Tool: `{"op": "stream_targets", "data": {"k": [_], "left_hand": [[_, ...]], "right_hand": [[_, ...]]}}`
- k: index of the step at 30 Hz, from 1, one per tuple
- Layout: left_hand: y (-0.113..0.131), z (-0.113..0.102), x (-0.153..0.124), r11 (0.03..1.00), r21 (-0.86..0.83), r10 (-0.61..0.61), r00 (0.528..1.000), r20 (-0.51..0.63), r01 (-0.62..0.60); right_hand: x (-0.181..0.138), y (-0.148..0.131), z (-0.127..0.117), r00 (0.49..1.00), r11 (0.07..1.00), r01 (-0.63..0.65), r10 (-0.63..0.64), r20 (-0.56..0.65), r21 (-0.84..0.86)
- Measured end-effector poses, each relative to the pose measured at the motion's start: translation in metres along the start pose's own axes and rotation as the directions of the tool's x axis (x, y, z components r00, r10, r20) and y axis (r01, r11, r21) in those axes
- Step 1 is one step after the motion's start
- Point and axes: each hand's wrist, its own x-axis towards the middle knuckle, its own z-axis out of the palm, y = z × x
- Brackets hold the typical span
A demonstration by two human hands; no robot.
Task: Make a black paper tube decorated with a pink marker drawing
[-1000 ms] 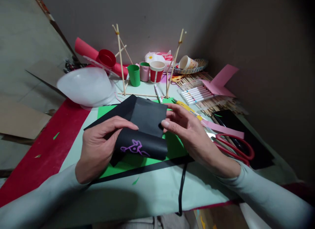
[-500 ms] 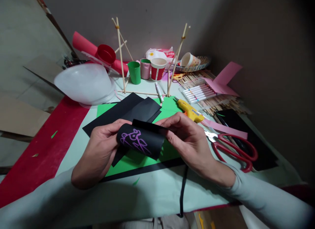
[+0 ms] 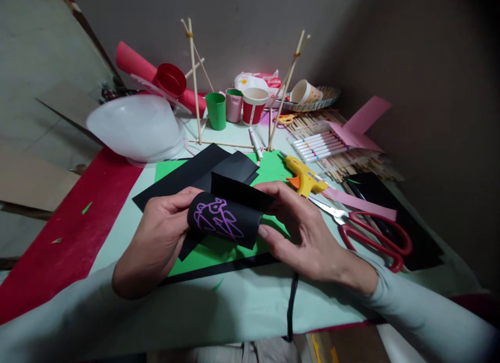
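Between my hands is a black paper strip (image 3: 216, 217) curled into a roll, a purple line drawing on its outer face. One end of the strip sticks up as a loose flap. My left hand (image 3: 156, 238) pinches the roll's left side. On the right side, my right hand (image 3: 308, 230) holds the roll loosely, thumb at the lower edge and fingers behind the flap. Below the roll lie black paper sheets (image 3: 179, 178) on a green sheet (image 3: 230, 256).
Right of my right hand lie a yellow glue gun (image 3: 307, 175), red-handled scissors (image 3: 371, 233) and a marker case (image 3: 320, 144). Behind stand a stick frame (image 3: 194, 87), a green paper cup (image 3: 216, 111) and a red-and-white cup (image 3: 254, 105). Clear plastic lids (image 3: 135, 126) are at left.
The flap has opened upward, away from the roll. My right thumb and fingers have spread apart, the thumb now lower on the roll's edge. My left hand keeps its pinch.
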Motion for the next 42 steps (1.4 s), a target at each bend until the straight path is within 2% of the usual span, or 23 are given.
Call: {"op": "stream_targets", "data": {"k": [5, 10, 14, 22, 26, 28, 32, 36, 40, 42], "left_hand": [[0.002, 0.000, -0.002, 0.999, 0.043, 0.014, 1.000, -0.002, -0.014], [-0.001, -0.002, -0.002, 0.968, 0.222, 0.100, 0.993, 0.067, -0.113], [-0.008, -0.004, 0.000, 0.955, 0.249, 0.145, 0.985, 0.089, -0.163], [-0.008, -0.004, 0.003, 0.960, 0.172, 0.227, 0.974, -0.024, -0.220], [-0.003, -0.004, 0.005, 0.928, 0.242, 0.277, 0.959, 0.058, -0.282], [-0.002, -0.005, 0.003, 0.865, 0.358, 0.329, 0.937, 0.121, -0.350], [-0.001, -0.006, -0.001, 0.668, 0.541, 0.450, 0.857, 0.252, -0.510], [0.000, -0.004, -0.003, 0.550, 0.582, 0.542, 0.786, 0.297, -0.599], [-0.003, -0.005, -0.004, 0.468, 0.605, 0.580, 0.741, 0.340, -0.644], [-0.006, -0.007, -0.005, 0.412, 0.613, 0.620, 0.701, 0.353, -0.674]], "right_hand": [[-0.001, 0.001, -0.002, 1.000, 1.000, 0.006, -0.005, 0.026, -0.022], [0.001, 0.010, 0.001, 0.994, 0.984, 0.054, -0.068, -0.080, -0.170], [0.001, 0.012, -0.001, 0.988, 0.975, 0.065, -0.093, -0.126, -0.214], [0.000, 0.014, -0.002, 0.996, 0.987, -0.022, 0.008, -0.090, -0.157], [-0.001, 0.013, -0.001, 0.999, 0.991, -0.039, 0.037, -0.024, -0.127], [-0.002, 0.013, -0.001, 0.999, 0.991, -0.028, 0.031, 0.018, -0.133], [-0.002, 0.011, -0.002, 0.996, 0.990, 0.008, 0.004, 0.084, -0.142], [0.000, 0.006, -0.002, 0.994, 0.994, 0.031, -0.020, 0.110, -0.100], [0.001, 0.002, -0.002, 0.994, 0.995, 0.008, 0.002, 0.113, -0.094], [0.001, 0.003, -0.003, 0.992, 0.994, -0.005, 0.019, 0.127, -0.111]]}}
